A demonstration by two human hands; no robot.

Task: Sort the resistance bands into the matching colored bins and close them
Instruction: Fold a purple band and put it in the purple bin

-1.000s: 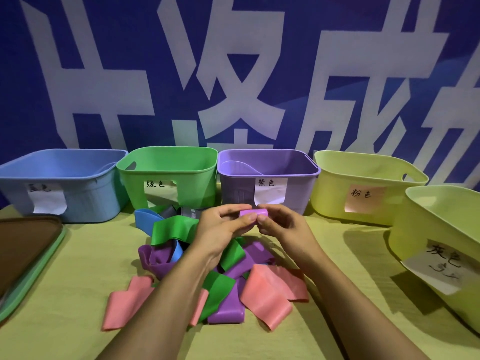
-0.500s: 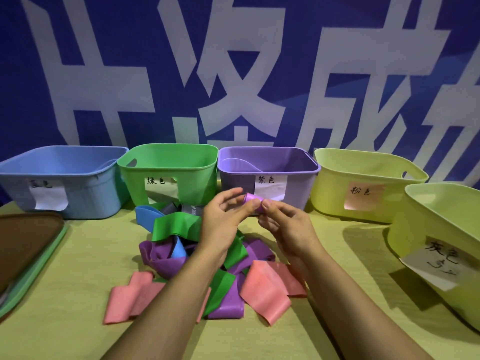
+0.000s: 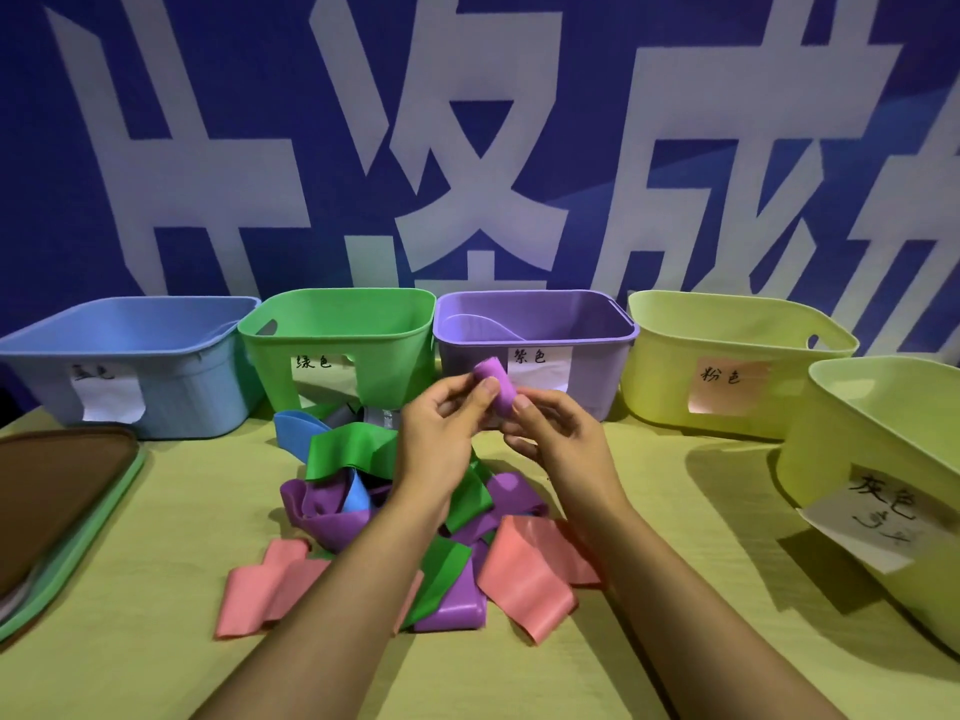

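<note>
A: Head view. What step is this?

B: Both hands hold a small purple roll (image 3: 497, 383) above the middle of the table (image 3: 156, 657), just in front of the purple bin (image 3: 535, 324). The left hand (image 3: 445, 433) pinches it between thumb and fingers; the right hand (image 3: 558, 439) pinches its lower end. I judge it a rolled-up band about to go into a bin.

A: And the next move?

B: Lift it over the near rim of the purple bin, which sits right behind it at the back edge, and let go. After that, back to the pile (image 3: 415, 522) for another.

A: What is in the bins?

B: The purple bin shows one curved purple band against its left wall. The blue bin (image 3: 130, 356) at the back left seems to have a pale strip at its right wall; I cannot tell more. The green bin (image 3: 337, 335) shows nothing from this angle. The two yellow-green bins (image 3: 727, 366), at the back right and the right edge, look bare where their insides show.

A: Lids?

B: All bins are open. Stacked lids (image 3: 57, 501) lie at the left edge. Green, purple, pink and blue bands remain in the pile, so sorting is early.
</note>
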